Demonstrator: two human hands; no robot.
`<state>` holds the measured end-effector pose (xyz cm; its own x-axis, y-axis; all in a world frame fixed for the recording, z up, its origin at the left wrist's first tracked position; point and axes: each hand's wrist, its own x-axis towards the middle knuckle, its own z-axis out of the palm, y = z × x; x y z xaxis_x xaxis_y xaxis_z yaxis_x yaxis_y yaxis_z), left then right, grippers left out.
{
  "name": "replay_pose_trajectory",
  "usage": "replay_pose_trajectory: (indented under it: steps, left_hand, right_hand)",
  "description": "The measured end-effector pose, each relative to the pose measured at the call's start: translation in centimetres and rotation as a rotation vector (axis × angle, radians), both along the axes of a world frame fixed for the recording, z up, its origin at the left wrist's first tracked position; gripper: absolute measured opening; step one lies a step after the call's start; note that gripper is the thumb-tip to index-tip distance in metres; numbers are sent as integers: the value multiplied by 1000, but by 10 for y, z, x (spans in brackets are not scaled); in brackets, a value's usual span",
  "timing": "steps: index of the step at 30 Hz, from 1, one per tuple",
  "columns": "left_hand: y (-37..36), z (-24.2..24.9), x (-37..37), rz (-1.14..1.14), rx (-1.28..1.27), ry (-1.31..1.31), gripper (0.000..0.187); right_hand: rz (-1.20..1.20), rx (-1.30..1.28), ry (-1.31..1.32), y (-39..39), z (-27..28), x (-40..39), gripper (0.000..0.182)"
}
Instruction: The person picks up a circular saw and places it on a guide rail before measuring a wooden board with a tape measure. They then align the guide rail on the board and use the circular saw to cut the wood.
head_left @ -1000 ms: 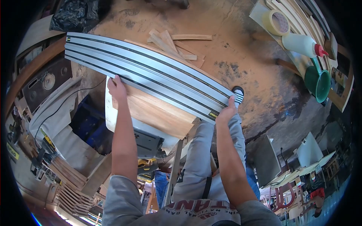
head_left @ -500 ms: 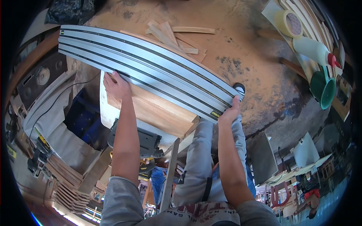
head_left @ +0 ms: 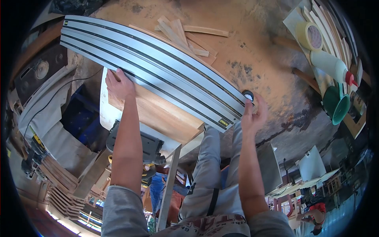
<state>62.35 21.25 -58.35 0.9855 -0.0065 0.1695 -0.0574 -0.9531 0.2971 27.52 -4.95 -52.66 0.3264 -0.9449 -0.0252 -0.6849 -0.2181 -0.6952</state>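
Observation:
A long silver guide rail [head_left: 154, 67] with dark stripes lies diagonally over a wooden board [head_left: 166, 112]. My left hand [head_left: 119, 83] rests on the board against the rail's near edge, fingers somewhat apart. At the rail's right end is my right hand [head_left: 254, 112], its fingers spread beside the corner and nothing held in them. Beneath the board a white surface [head_left: 106, 106] shows at its left side.
Thin wood offcuts [head_left: 173, 33] lie beyond the rail. A tape roll [head_left: 310, 36], a white bottle [head_left: 328, 65] and a green funnel [head_left: 336, 104] are at the right. A black power tool [head_left: 150, 148] sits near my left forearm. Another person [head_left: 316, 215] is at the lower right.
My right hand has let go of the rail's right end, and its fingers have spread. My left hand stays beside the rail. The whole view has shifted slightly.

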Motion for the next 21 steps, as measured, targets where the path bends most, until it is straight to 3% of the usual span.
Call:
replay_pose_trajectory:
  steps: [2,5,8,10,13,16,21]
  left_hand:
    - [0,0,2,-18,-16,-12,58]
    - [3,-4,0,-15,-14,-22,57]
    - [3,-6,1,28,-15,-25,58]
    - [3,-4,10,65,-66,-25,53]
    - [-7,-1,31,325,-325,110,46]
    - [-13,-5,34,350,-194,60,41]
    - [-6,-12,35,312,-202,49,43]
  right_hand:
    - [267,119,10,-14,-1,11,27]
    - [289,304,-35,-12,-12,26,22]
    - [253,161,-108,-4,-28,28,18]
    - [223,213,-137,-1,-29,24,17]
    - [178,258,-183,-3,-39,18,16]
    - [140,280,-237,3,-42,19,16]
    - [212,184,-234,-1,-42,20,16]
